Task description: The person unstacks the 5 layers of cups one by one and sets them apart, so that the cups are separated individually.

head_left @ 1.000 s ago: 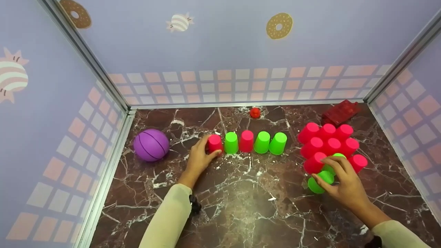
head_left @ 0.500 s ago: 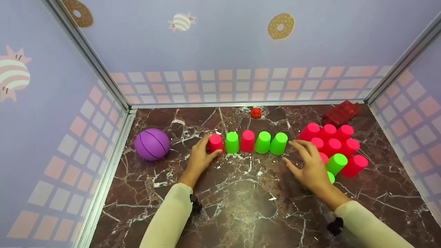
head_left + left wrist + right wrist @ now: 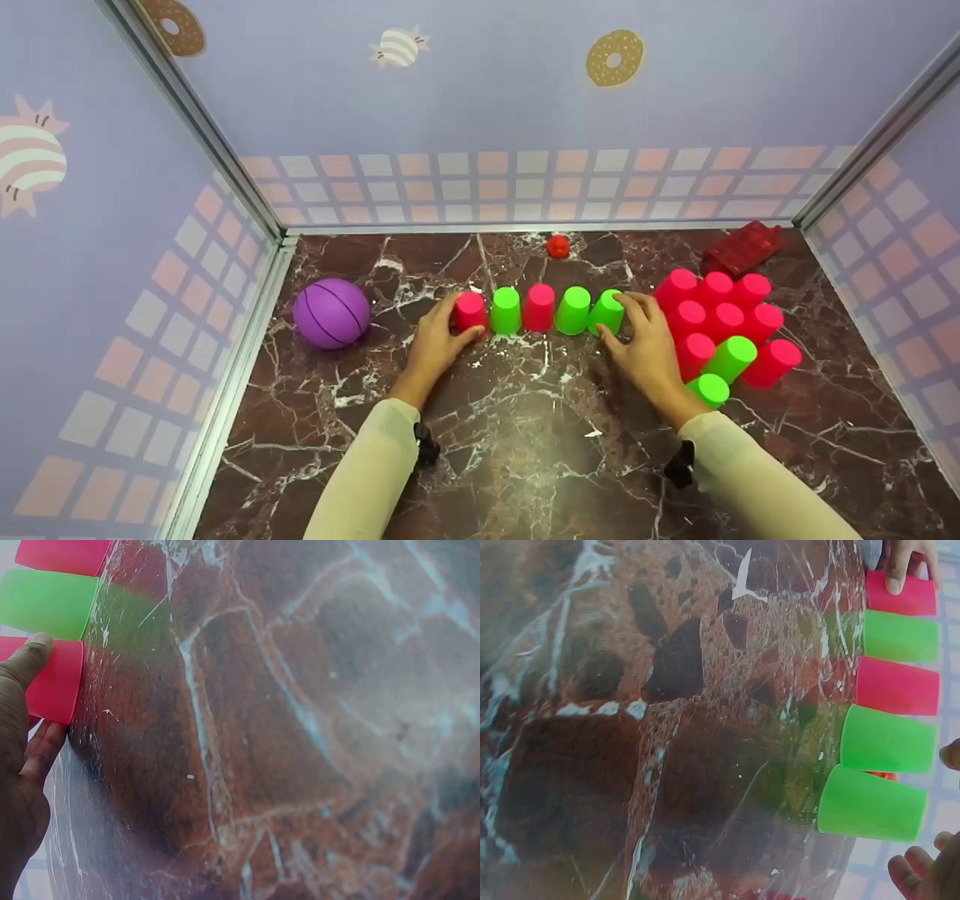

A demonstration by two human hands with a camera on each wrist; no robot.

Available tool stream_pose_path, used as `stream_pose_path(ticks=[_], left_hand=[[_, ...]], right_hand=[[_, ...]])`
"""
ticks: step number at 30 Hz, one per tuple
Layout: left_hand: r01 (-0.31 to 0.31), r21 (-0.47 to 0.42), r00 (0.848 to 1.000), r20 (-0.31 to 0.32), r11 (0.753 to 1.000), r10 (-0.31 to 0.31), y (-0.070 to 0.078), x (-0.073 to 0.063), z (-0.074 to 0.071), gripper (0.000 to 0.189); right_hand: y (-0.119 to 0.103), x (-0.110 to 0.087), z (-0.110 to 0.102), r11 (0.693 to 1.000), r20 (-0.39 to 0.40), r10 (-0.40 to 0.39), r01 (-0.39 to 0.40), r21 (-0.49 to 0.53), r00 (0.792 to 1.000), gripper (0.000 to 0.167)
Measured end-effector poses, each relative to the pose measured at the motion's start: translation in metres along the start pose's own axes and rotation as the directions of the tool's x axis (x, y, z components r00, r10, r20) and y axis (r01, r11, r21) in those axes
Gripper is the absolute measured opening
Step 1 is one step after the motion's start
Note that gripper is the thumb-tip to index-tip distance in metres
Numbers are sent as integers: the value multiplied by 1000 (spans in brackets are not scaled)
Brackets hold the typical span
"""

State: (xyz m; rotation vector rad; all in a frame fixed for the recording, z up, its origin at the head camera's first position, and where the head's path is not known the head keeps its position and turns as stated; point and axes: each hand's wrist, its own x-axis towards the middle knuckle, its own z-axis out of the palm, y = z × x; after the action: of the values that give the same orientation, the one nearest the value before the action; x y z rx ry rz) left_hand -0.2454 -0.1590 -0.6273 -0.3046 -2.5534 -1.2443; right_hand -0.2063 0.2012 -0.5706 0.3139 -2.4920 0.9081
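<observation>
An upside-down pink cup (image 3: 470, 310) stands at the left end of a row of several cups. My left hand (image 3: 435, 341) holds it, thumb on its front and fingers at its left side; the left wrist view shows the thumb (image 3: 34, 656) pressed on the pink wall. Further right in the row come a green cup (image 3: 506, 311), a second pink cup (image 3: 538, 308) and another green cup (image 3: 573, 310). At the right end a green cup (image 3: 874, 804) stands slightly apart from my right hand (image 3: 646, 346), whose thumb and fingers are spread near it.
On the right, several pink cups (image 3: 725, 321) stand close together with two green cups (image 3: 711, 390) at their front. A purple ball (image 3: 331, 313) lies to the left. Behind the row sits a small red object (image 3: 557, 246); a dark red block-shaped thing (image 3: 742, 247) is at the back right.
My right hand has left the green cups of the right cluster and moved left to the green cup ending the row. My left hand has stayed on its pink cup.
</observation>
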Motion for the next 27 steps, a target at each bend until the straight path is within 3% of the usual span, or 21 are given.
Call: stream_pose_path(ticks=[1, 14, 27], left_hand=[[22, 11, 1000, 13, 1000, -22, 8, -1, -3, 73], [50, 21, 998, 34, 999, -51, 9, -1, -4, 72], [38, 22, 999, 36, 999, -39, 8, 0, -4, 70]], right_hand=[[2, 1, 2, 1000, -4, 9, -9, -2, 1000, 55], [17, 3, 15, 987, 59, 158, -157, -21, 986, 50], [19, 11, 24, 979, 117, 196, -187, -84, 974, 43]])
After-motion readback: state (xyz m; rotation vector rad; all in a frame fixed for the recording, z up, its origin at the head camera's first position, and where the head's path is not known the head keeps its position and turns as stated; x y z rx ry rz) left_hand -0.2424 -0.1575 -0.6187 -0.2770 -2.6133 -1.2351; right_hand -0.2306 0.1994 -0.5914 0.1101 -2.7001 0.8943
